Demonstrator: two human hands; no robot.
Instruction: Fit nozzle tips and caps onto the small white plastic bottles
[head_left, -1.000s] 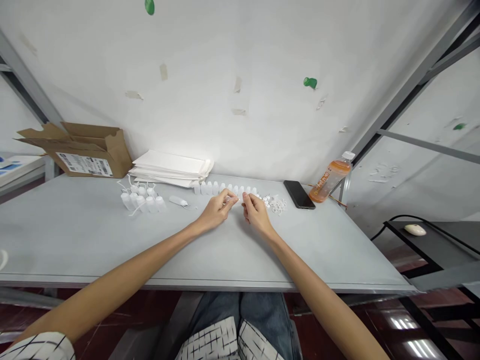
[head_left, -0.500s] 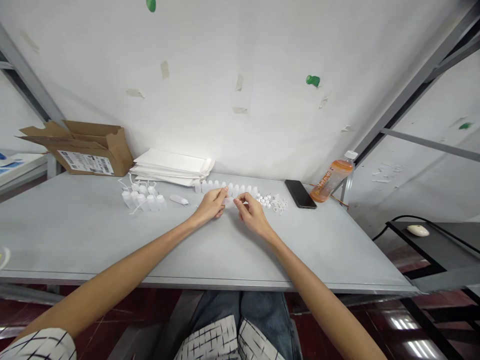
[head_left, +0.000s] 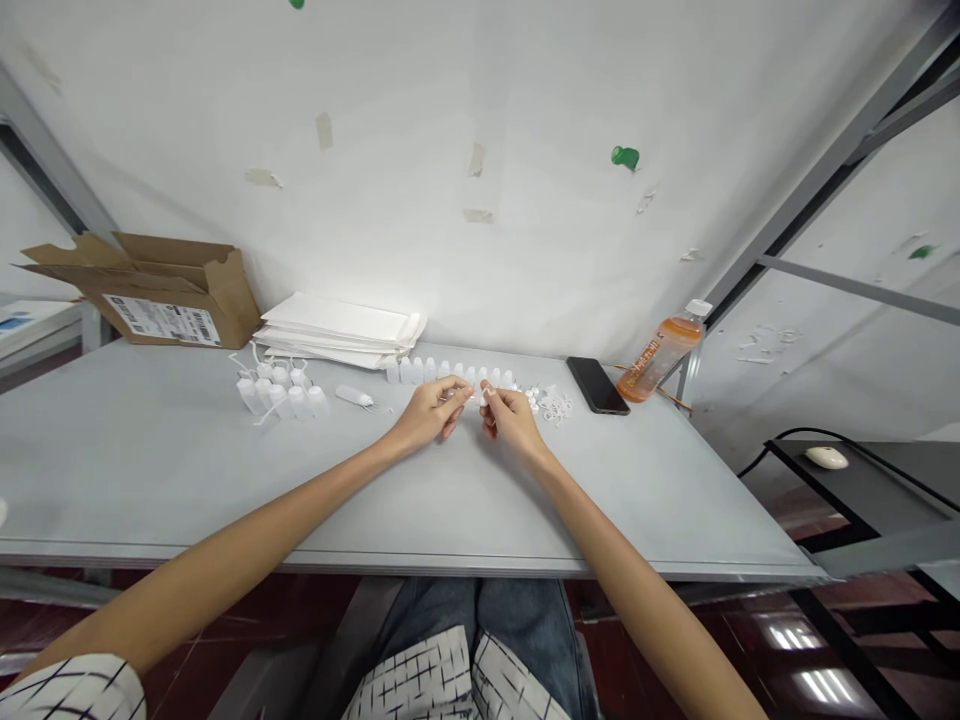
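Close together above the middle of the table, my left hand (head_left: pixel 431 412) and my right hand (head_left: pixel 514 420) are both closed in a pinch. A small white plastic piece (head_left: pixel 485 394) shows at my right fingertips; it looks like a cap. What my left fingers grip is mostly hidden and too small to name. Behind my hands stands a row of small translucent white bottles (head_left: pixel 418 371). Just right of my right hand lie small white caps (head_left: pixel 532 399) and a heap of little white plastic parts (head_left: pixel 556 407).
Capped bottles with thin strings or tubes (head_left: pixel 277 397) stand at the left, near one lying bottle (head_left: pixel 352 396). Behind are white envelopes (head_left: pixel 337 330) and an open cardboard box (head_left: pixel 180 295). A phone (head_left: pixel 598 386) and an orange drink bottle (head_left: pixel 664 355) are at the right.
Both hands have shifted slightly right, and their fingertips have come nearer each other. A white piece now shows at my right fingertips, where a translucent item showed between the hands before.
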